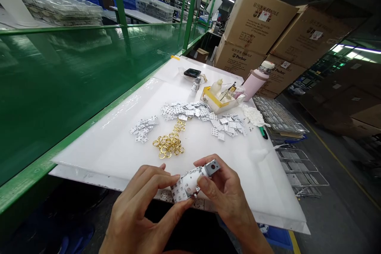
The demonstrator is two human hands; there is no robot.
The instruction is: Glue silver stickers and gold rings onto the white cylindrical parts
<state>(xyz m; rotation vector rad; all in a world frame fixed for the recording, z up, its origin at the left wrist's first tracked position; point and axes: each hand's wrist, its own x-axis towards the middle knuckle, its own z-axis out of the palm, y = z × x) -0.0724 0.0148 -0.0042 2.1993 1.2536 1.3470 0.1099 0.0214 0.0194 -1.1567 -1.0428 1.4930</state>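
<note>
Above the table's near edge, both hands hold a small white cylindrical assembly. One end is a panel with rows of square holes, the other a grey square end plate with a round dark hole. The fingers and thumb of my left hand are closed around the holed end. My right hand grips the body near the grey end, thumb on its near side. Farther up the table lie a heap of gold rings, a small pile of white perforated plates and a larger spread of them.
At the back are a phone, a similar white assembly, a tray of small supplies and a pink bottle. A green marker lies right. A green conveyor belt runs left; cartons stand behind; a wire rack is right.
</note>
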